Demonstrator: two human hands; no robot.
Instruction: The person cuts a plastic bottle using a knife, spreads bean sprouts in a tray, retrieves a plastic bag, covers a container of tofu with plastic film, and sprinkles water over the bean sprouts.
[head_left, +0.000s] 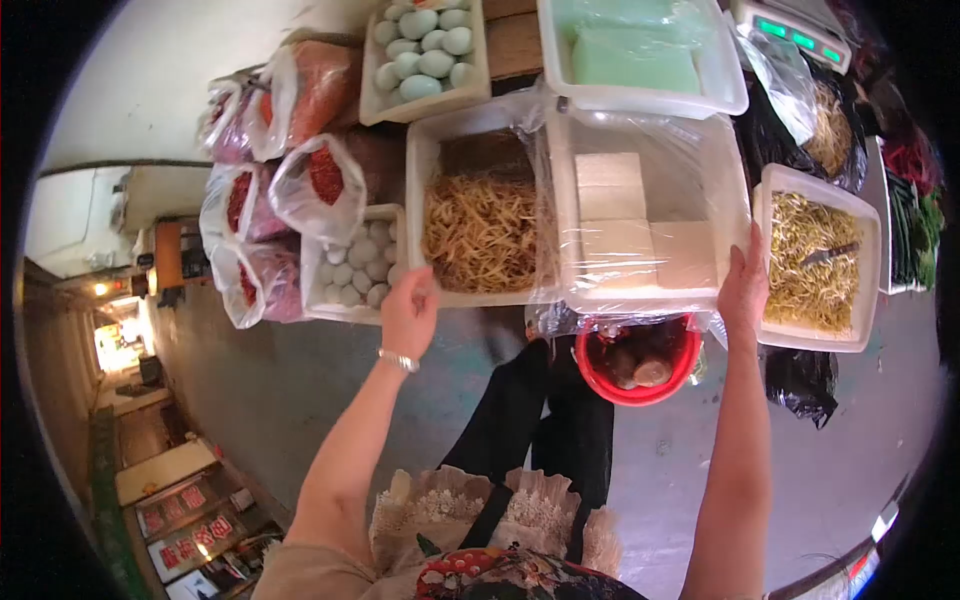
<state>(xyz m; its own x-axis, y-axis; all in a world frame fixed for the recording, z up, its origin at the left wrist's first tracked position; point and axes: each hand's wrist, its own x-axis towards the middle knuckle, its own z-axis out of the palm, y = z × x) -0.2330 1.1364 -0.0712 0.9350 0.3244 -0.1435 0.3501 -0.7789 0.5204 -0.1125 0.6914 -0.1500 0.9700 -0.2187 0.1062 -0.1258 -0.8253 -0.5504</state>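
Observation:
A white tub with blocks of white tofu lies in front of me, with clear plastic film over it. My right hand grips the tub's right side near its front corner; its fingertips are partly hidden. My left hand, with a bracelet at the wrist, is closed with curled fingers at the front left corner of a tub of pale brown shreds. Whether it pinches anything cannot be made out. White eggs in a tub are just left of it.
Pale blue-green eggs and a tub of green blocks stand behind. Bags of red flakes are at left, bean sprouts and a lit scale at right. A red bucket stands below the tofu tub.

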